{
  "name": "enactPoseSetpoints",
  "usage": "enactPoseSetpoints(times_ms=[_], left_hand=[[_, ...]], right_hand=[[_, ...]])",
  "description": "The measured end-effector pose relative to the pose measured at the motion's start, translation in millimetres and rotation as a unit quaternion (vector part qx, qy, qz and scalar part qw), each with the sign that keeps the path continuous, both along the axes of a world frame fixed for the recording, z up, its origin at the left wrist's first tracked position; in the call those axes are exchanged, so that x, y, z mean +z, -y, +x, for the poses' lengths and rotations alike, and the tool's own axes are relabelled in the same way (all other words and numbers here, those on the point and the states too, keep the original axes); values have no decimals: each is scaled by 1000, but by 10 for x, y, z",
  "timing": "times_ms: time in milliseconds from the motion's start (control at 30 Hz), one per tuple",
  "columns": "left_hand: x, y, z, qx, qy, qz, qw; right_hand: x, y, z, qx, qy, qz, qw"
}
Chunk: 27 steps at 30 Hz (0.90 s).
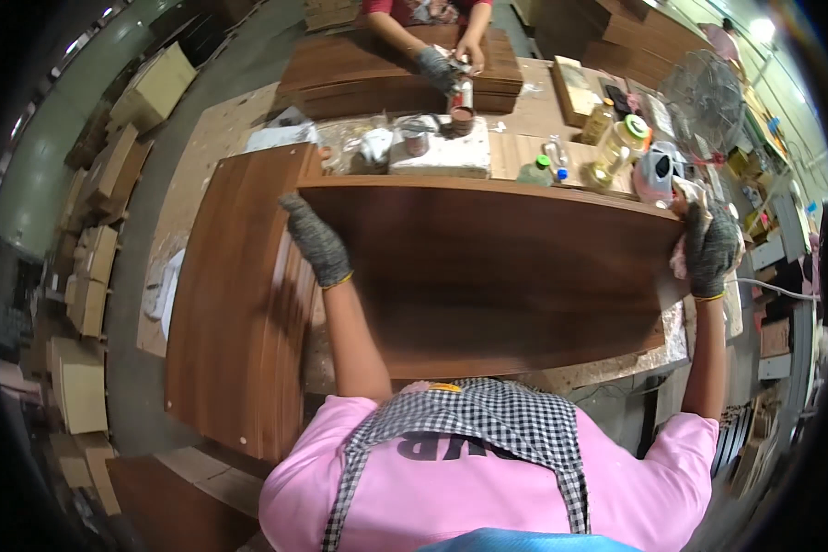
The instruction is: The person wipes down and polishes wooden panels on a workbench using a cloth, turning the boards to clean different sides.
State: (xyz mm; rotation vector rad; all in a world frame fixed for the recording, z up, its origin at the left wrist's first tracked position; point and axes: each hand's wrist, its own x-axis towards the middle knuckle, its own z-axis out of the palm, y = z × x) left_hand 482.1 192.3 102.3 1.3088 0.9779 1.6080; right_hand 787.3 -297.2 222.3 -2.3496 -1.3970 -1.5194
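Note:
A large dark brown wooden panel [506, 267] is tilted up in front of me, its long edge raised on the far side. My left hand [320, 244], in a grey knit glove with a yellow cuff, grips it by the upper left corner. At the right end, my right hand [712, 248] in a matching glove is closed around a pale pinkish rag [679, 258] and presses against the panel's edge; part of its fingers is hidden. Left of the raised panel lies a stack of similar brown panels [230, 294], close to my left hand.
Across the worktable [189, 184], a co-worker's hands [446, 69] hold a can [461, 99] over more stacked panels [340, 69]. Bottles, including a yellow-liquid one [616, 152], stand beyond my panel near a white block [442, 152]. A fan [704, 97] is at right; cartons [78, 382] line the left.

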Motion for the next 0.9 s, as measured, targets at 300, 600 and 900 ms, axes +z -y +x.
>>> enactPoseSetpoints(times_ms=[300, 600, 900], left_hand=[[-130, -145, -48, -54, 0, -96, 994], [486, -302, 86, -100, -228, -142, 958], [-64, -114, 158, -16, 41, -14, 999]], right_hand=[[-128, -2888, -1652, 136, -324, -60, 934], [243, -4445, -2357, 411, -259, -91, 869], [129, -2412, -1332, 153, -313, -19, 937]])
